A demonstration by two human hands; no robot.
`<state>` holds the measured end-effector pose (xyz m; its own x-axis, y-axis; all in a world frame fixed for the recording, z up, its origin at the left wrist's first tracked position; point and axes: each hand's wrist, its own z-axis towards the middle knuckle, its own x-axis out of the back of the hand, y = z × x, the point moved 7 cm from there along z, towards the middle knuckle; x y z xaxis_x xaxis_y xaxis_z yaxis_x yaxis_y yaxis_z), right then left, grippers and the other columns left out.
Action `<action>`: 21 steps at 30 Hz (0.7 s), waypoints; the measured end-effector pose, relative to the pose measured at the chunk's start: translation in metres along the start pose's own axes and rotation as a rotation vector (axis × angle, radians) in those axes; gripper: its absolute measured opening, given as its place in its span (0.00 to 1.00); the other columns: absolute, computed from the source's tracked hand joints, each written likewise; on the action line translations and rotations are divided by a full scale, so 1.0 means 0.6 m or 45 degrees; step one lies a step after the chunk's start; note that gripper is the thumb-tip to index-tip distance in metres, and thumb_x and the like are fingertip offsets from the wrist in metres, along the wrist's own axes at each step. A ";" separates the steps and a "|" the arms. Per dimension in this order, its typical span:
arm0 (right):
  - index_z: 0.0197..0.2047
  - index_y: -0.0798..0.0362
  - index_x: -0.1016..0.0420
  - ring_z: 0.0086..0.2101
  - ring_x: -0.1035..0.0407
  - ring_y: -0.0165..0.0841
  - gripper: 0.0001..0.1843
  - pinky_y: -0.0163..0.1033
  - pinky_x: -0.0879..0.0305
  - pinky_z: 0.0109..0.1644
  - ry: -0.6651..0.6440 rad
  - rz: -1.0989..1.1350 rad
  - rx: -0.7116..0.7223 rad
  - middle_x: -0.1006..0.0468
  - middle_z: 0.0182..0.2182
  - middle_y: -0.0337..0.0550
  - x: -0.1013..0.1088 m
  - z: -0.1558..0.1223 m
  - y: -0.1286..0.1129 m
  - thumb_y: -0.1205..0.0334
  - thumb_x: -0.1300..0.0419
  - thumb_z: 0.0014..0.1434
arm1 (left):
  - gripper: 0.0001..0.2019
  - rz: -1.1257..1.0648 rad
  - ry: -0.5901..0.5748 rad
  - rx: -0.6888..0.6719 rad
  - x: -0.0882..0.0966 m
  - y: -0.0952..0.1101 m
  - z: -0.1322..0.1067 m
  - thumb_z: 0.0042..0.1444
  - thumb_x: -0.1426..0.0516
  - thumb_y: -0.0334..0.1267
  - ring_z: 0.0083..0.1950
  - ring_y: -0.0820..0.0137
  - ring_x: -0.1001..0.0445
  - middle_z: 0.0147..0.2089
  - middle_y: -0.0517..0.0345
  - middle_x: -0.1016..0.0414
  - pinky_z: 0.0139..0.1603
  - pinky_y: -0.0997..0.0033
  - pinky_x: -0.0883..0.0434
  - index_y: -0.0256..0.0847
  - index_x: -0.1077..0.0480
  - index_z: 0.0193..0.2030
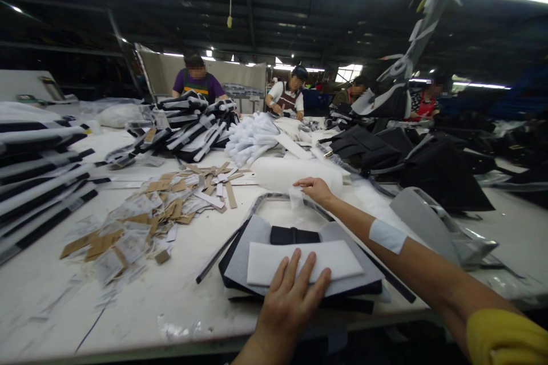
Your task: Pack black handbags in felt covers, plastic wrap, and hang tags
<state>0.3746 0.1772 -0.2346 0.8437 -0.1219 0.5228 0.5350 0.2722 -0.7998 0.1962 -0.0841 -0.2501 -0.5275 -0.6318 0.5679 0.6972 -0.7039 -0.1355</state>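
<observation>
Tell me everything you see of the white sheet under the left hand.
The white sheet is a thin rectangular pad, matte and soft-looking like foam, unmarked. It lies flat, long side across, on a grey panel of a dark folded piece near the table edge. The left hand rests palm down on its near left part, fingers spread, hiding that corner. A black band lies just beyond its far edge.

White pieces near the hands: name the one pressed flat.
The wide sheet on the grey bag, under the left hand; the right hand pinches the small slip.
</observation>
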 end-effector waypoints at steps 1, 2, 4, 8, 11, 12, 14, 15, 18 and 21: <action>0.33 0.52 0.16 0.39 0.23 0.38 0.10 0.43 0.28 0.50 -0.009 -0.053 0.029 0.16 0.35 0.45 -0.001 0.000 0.003 0.69 0.38 0.48 | 0.17 -0.010 0.024 0.018 0.000 -0.001 0.000 0.68 0.47 0.38 0.66 0.57 0.33 0.67 0.57 0.34 0.64 0.58 0.33 0.52 0.31 0.61; 0.32 0.51 0.16 0.40 0.23 0.39 0.10 0.44 0.29 0.52 -0.028 -0.103 0.059 0.16 0.35 0.45 -0.003 -0.001 0.005 0.70 0.38 0.47 | 0.16 -0.023 0.041 0.034 0.000 -0.001 0.000 0.68 0.47 0.38 0.66 0.57 0.33 0.67 0.58 0.33 0.64 0.58 0.33 0.52 0.30 0.61; 0.31 0.50 0.16 0.42 0.23 0.40 0.13 0.46 0.29 0.54 -0.093 -0.188 0.119 0.16 0.37 0.44 -0.009 -0.008 0.008 0.73 0.40 0.47 | 0.16 -0.044 0.067 0.057 -0.001 -0.002 0.001 0.68 0.48 0.38 0.66 0.57 0.33 0.66 0.58 0.33 0.64 0.58 0.33 0.53 0.29 0.60; 0.35 0.48 0.15 0.46 0.23 0.38 0.21 0.45 0.31 0.58 -0.258 -0.300 0.205 0.16 0.42 0.41 -0.022 -0.024 0.013 0.79 0.43 0.45 | 0.16 -0.059 0.059 0.053 0.001 -0.001 0.002 0.69 0.49 0.38 0.66 0.58 0.32 0.66 0.59 0.32 0.64 0.59 0.34 0.53 0.29 0.60; 0.37 0.49 0.15 0.48 0.24 0.38 0.24 0.43 0.32 0.58 -0.307 -0.353 0.218 0.17 0.44 0.41 -0.025 -0.024 0.015 0.81 0.46 0.46 | 0.16 -0.072 0.058 0.064 0.004 -0.002 0.003 0.69 0.49 0.38 0.66 0.58 0.33 0.67 0.59 0.33 0.64 0.59 0.34 0.53 0.29 0.60; 0.38 0.50 0.15 0.48 0.24 0.38 0.24 0.43 0.32 0.58 -0.306 -0.369 0.216 0.17 0.44 0.41 -0.025 -0.021 0.016 0.80 0.46 0.47 | 0.16 -0.075 0.057 0.067 0.004 -0.003 0.003 0.69 0.49 0.39 0.66 0.57 0.33 0.67 0.59 0.33 0.64 0.59 0.34 0.53 0.29 0.60; 0.39 0.51 0.16 0.48 0.24 0.39 0.22 0.43 0.32 0.58 -0.295 -0.400 0.210 0.17 0.45 0.43 -0.025 -0.014 0.015 0.78 0.46 0.50 | 0.16 -0.073 0.042 0.060 0.003 -0.003 0.004 0.69 0.49 0.39 0.66 0.57 0.33 0.67 0.58 0.33 0.64 0.58 0.34 0.53 0.29 0.60; 0.41 0.52 0.16 0.48 0.24 0.39 0.20 0.43 0.32 0.58 -0.292 -0.413 0.208 0.17 0.45 0.44 -0.026 -0.011 0.014 0.77 0.45 0.52 | 0.16 -0.069 0.037 0.052 0.003 -0.003 0.004 0.69 0.49 0.39 0.66 0.57 0.33 0.67 0.58 0.33 0.64 0.58 0.34 0.53 0.30 0.60; 0.45 0.52 0.17 0.49 0.24 0.40 0.18 0.43 0.32 0.57 -0.304 -0.446 0.200 0.18 0.46 0.46 -0.033 -0.002 0.010 0.73 0.43 0.56 | 0.17 -0.049 0.037 0.028 0.005 -0.003 0.006 0.68 0.47 0.38 0.65 0.57 0.32 0.66 0.58 0.31 0.64 0.59 0.34 0.52 0.31 0.62; 0.46 0.52 0.18 0.45 0.23 0.39 0.16 0.42 0.31 0.53 -0.341 -0.470 0.188 0.17 0.44 0.46 -0.040 0.005 0.003 0.70 0.40 0.56 | 0.18 -0.034 0.030 0.021 0.005 -0.003 0.006 0.68 0.47 0.39 0.66 0.57 0.33 0.65 0.57 0.31 0.65 0.59 0.35 0.51 0.32 0.63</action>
<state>0.3555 0.1836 -0.2478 0.5470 0.0090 0.8371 0.7682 0.3921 -0.5062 0.1951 -0.0834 -0.2454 -0.5572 -0.6204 0.5519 0.6904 -0.7154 -0.1072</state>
